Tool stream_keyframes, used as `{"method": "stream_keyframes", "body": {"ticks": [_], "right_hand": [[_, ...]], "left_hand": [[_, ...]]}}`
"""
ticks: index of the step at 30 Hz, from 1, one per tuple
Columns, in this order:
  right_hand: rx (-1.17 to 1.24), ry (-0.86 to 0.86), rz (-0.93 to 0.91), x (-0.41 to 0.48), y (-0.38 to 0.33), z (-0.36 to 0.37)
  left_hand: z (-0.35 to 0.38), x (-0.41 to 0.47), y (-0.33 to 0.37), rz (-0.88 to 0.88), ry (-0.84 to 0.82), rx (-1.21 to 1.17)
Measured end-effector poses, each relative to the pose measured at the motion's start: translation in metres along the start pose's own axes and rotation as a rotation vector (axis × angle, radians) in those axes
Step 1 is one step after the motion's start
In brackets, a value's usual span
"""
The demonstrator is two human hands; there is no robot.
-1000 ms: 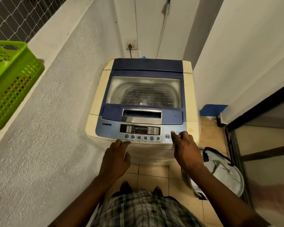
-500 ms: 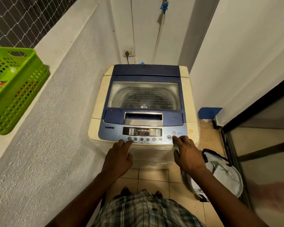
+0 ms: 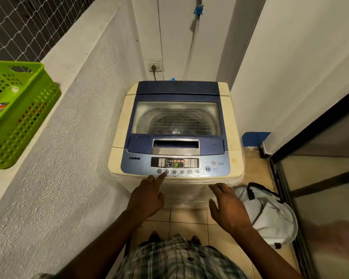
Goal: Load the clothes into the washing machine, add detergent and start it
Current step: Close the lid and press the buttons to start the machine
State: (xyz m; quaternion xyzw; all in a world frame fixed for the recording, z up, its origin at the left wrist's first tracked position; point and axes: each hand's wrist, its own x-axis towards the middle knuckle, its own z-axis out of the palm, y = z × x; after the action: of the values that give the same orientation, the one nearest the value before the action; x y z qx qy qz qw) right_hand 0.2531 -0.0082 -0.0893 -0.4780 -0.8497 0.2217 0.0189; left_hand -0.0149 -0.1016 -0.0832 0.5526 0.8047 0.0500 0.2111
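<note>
A cream and blue top-loading washing machine [image 3: 176, 125] stands against the back wall with its glass lid down. Dark clothes show dimly through the lid window. The control panel [image 3: 175, 165] is lit, with a green character and orange lights. My left hand [image 3: 147, 196] reaches up from below, and its straight index fingertip touches the second round button from the left in the row under the display. My right hand [image 3: 228, 206] hovers open with fingers spread just below the machine's front right edge, holding nothing.
A green plastic basket [image 3: 22, 121] with a colourful packet inside sits on the left wall ledge. A white laundry bag [image 3: 270, 212] lies on the tiled floor to the right of the machine. A glass door [image 3: 320, 178] bounds the right side. A plugged wall socket [image 3: 155, 67] is behind the machine.
The display has lit up. My right hand drew back from the power button to below the front edge. My left index finger moved up onto a round button.
</note>
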Motion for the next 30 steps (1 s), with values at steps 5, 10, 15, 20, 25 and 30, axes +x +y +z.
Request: {"method": "stream_keyframes", "body": {"ticks": [5,10,15,20,25,30], "right_hand": [[0.018,-0.012,0.005,-0.002,-0.002,0.001],[0.035,-0.019,0.008,0.001,-0.005,0.0],[0.044,-0.02,-0.004,0.003,-0.005,0.0],[0.06,-0.017,-0.013,0.006,-0.002,0.0],[0.07,0.005,-0.018,0.009,-0.001,-0.001],[0.051,0.012,-0.041,0.015,-0.003,-0.005]], "left_hand": [[0.002,0.005,0.0,-0.002,-0.008,0.008],[0.0,0.008,0.003,-0.001,-0.024,0.027],[0.0,0.009,0.005,-0.006,-0.042,0.041],[0.0,0.01,0.006,-0.016,-0.047,0.056],[0.001,0.011,0.007,-0.026,-0.09,0.108],[0.002,0.009,0.006,-0.028,-0.094,0.12]]}}
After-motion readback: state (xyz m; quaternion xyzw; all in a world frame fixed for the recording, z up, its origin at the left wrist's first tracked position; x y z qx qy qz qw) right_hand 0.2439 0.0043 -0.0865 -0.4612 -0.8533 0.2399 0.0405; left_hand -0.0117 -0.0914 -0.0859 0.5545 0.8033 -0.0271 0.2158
